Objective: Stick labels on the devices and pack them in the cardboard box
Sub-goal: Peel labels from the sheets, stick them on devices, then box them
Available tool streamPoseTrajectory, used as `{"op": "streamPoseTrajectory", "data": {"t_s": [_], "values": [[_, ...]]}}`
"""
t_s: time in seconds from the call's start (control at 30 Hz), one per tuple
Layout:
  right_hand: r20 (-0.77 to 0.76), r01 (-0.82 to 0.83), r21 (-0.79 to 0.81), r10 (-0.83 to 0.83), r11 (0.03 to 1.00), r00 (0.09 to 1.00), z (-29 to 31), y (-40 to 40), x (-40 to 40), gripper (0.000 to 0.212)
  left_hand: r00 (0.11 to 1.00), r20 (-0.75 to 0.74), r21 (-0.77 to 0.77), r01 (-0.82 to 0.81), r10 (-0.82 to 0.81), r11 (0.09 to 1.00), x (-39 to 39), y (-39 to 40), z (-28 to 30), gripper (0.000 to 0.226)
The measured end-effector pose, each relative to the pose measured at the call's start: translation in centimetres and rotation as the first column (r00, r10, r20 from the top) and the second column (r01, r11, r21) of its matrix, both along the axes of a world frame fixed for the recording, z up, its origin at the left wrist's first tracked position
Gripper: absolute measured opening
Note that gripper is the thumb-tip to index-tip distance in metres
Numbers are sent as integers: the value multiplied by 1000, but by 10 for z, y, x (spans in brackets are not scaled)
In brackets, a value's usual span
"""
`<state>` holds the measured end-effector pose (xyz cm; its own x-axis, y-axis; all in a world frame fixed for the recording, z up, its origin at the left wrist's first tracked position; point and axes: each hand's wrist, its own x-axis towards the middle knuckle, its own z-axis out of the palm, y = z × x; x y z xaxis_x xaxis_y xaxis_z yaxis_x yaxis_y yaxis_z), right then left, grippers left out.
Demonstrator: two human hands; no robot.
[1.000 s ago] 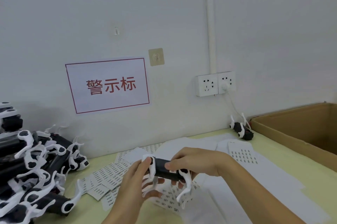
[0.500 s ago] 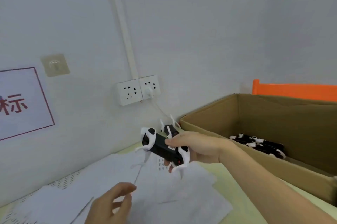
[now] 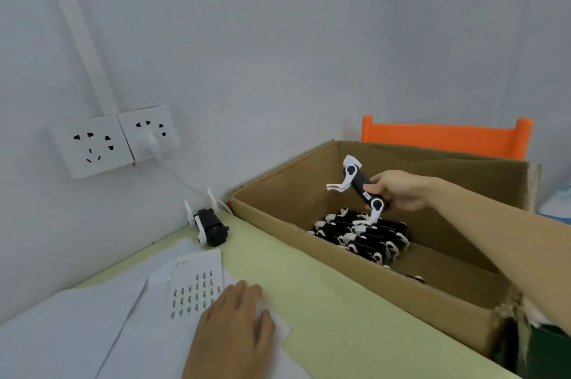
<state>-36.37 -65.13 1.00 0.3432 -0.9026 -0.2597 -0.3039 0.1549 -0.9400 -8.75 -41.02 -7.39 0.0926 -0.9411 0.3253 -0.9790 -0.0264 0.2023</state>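
One device (image 3: 361, 190) is off the worktop, and in the head view, the only view here, it hangs inside the mouth of the cardboard box (image 3: 333, 261), gripped round its black body by the right hand (image 3: 398, 190). Its long axis is tilted, the upper white clip toward the back wall of the box and the lower clip pointing down at the packed devices (image 3: 361, 235), which lie directly beneath it on the box floor, close but apart from it. A small label shows on its body beside the fingertips. So the coming move is, I judge, a short drop straight down, with the axis turned flat to match the row below. The left hand (image 3: 234, 326) is well apart from the box, fingers straight, resting flat on the label sheet (image 3: 197, 289) on the worktop (image 3: 309, 295), holding nothing.
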Motion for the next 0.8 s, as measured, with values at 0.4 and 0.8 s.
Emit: {"op": "streamPoseTrajectory", "data": {"t_s": [0.4,0.8], "values": [[-778,176,-85,-176,981,603,-105,-88,-62,28,986,165,106,-2,-15,994,-9,-10,16,50],[-978,-14,-125,-120,992,171,-186,-92,-55,41,987,158,72,-33,21,997,-4,-21,6,51]]}}
